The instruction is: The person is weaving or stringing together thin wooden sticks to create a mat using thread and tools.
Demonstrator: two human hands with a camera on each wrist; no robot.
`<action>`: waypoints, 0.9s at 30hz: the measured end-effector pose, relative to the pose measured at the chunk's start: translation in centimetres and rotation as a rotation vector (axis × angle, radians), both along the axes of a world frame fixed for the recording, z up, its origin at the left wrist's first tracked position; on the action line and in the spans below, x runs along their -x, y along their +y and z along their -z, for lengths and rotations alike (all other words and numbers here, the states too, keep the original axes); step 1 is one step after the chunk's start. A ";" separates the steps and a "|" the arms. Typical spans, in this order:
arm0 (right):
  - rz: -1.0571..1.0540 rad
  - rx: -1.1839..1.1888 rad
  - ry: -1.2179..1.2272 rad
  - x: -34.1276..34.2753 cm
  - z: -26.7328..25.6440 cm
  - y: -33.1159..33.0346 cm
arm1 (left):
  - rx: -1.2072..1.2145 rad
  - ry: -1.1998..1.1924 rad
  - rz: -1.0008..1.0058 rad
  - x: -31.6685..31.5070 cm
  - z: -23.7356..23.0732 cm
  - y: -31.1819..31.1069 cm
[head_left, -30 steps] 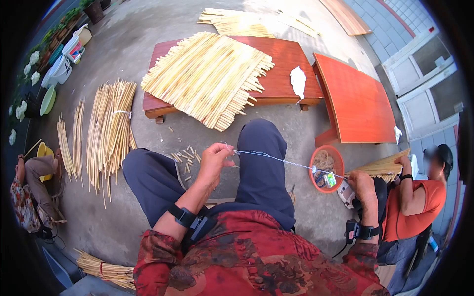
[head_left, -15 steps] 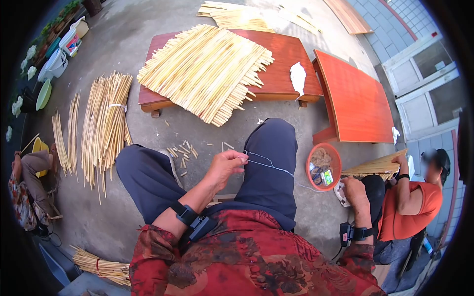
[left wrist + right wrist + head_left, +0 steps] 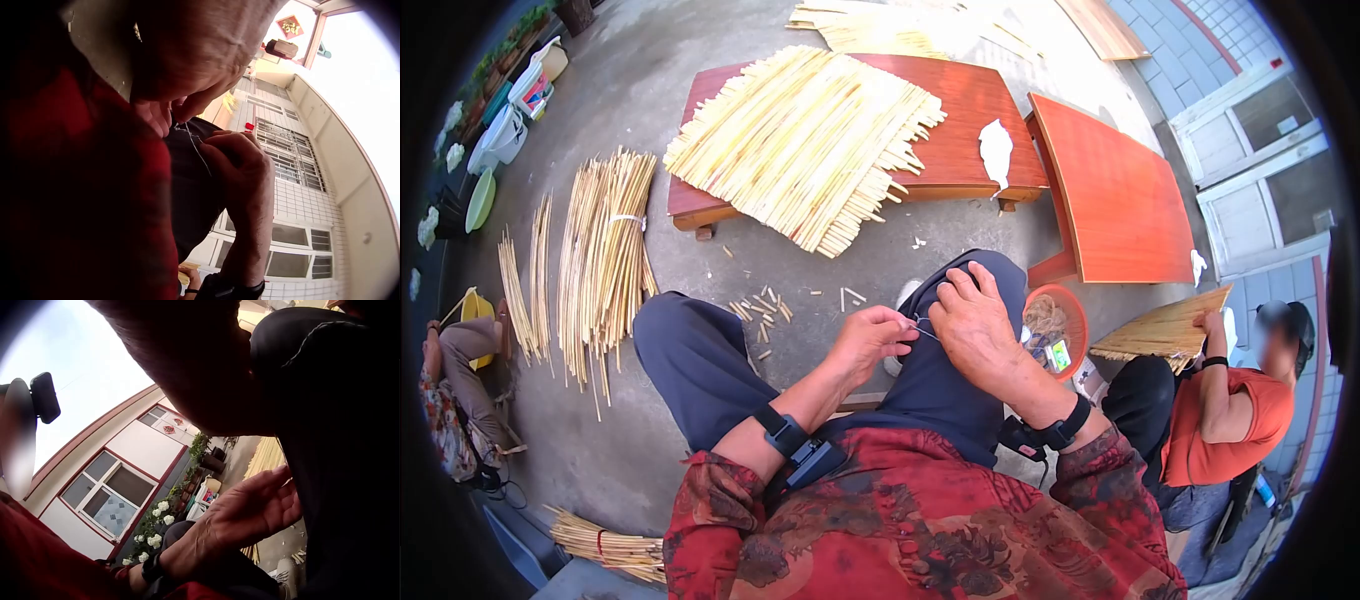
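Over the thigh of the dark trousers (image 3: 910, 395), both hands come together at a thin pale string (image 3: 199, 149). My left hand (image 3: 868, 338) pinches it between thumb and fingertips. Just to its right, my right hand (image 3: 978, 322) is back-up, its other fingers spread over the knee. In the left wrist view, the right hand (image 3: 242, 164) has thumb and forefinger drawn together at the string. The right wrist view shows the left hand (image 3: 250, 512) from the palm side, and a length of twisted string (image 3: 315, 334) lying across the dark trouser leg.
A mat of pale stalks (image 3: 800, 150) covers part of a low red table (image 3: 970, 100); a second red table (image 3: 1115, 190) stands right. An orange basket (image 3: 1078, 325) holds fibre and small packets. Stalk bundles (image 3: 605, 260) lie left. A person in orange (image 3: 1230, 410) sits close right.
My right hand has swung in from beside the basket to meet the left hand over the knee. The string, earlier stretched taut between the hands, then slack, is now gathered between them.
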State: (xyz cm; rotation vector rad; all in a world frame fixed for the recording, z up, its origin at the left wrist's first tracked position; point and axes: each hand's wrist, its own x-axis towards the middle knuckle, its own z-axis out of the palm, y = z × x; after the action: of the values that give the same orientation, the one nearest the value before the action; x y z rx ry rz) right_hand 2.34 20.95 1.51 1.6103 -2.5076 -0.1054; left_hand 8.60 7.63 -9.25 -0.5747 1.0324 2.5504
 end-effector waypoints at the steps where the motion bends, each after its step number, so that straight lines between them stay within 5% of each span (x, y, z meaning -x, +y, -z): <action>1: -0.004 0.035 -0.032 0.0 -0.2 0.2 | -0.001 0.000 0.000 0.1 0.0 0.1; 7: 0.101 0.466 -0.332 0.7 -2.2 1.7 | -0.009 0.006 0.013 0.9 -2.2 0.0; 17: 0.214 0.548 -0.392 0.6 -2.9 3.4 | -0.120 0.201 0.037 1.8 -5.7 -0.4; 20: 0.269 0.729 -0.613 0.5 -2.5 3.2 | -0.091 0.202 0.054 1.9 -5.8 -0.5; 22: 0.447 0.911 -0.973 0.3 -2.5 3.0 | -0.085 0.201 0.076 1.9 -5.9 -0.4; 27: 0.450 0.762 -0.856 0.1 -2.7 2.7 | -0.150 0.208 0.061 1.7 -6.8 0.2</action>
State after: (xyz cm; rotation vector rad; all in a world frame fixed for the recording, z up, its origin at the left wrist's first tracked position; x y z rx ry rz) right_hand 2.22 23.62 4.16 0.8263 -2.8039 1.5638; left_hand 6.85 7.80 -2.41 -0.2380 0.8977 2.6465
